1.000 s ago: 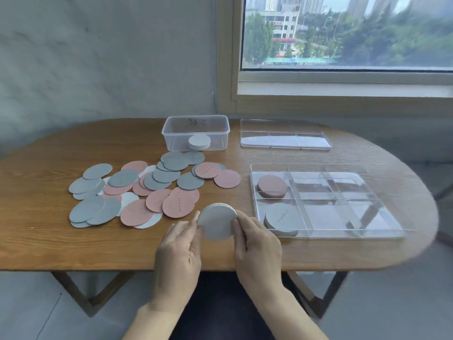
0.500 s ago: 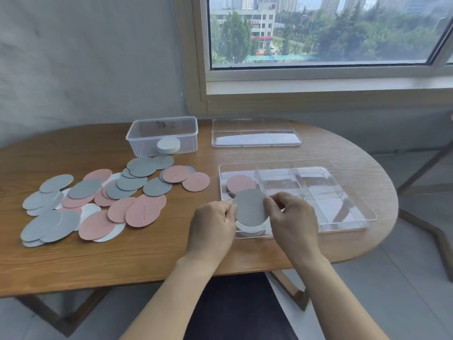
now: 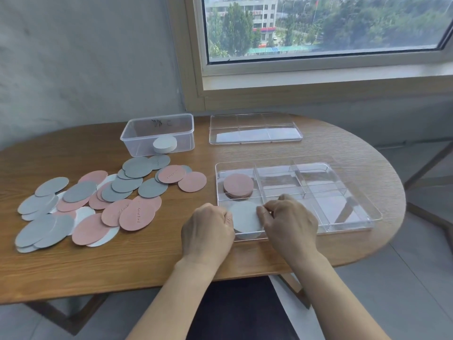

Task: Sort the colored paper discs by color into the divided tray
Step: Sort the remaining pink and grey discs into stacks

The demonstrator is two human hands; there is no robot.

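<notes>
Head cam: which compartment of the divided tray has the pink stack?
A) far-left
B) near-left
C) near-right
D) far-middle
A: the pink stack sits in the far-left compartment of the divided tray, right behind the near-left one, where both hands are setting down the grey discs.

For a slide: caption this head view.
Left hand and right hand hold a grey disc at the divided tray's near-left compartment, pink stack behind.
</notes>
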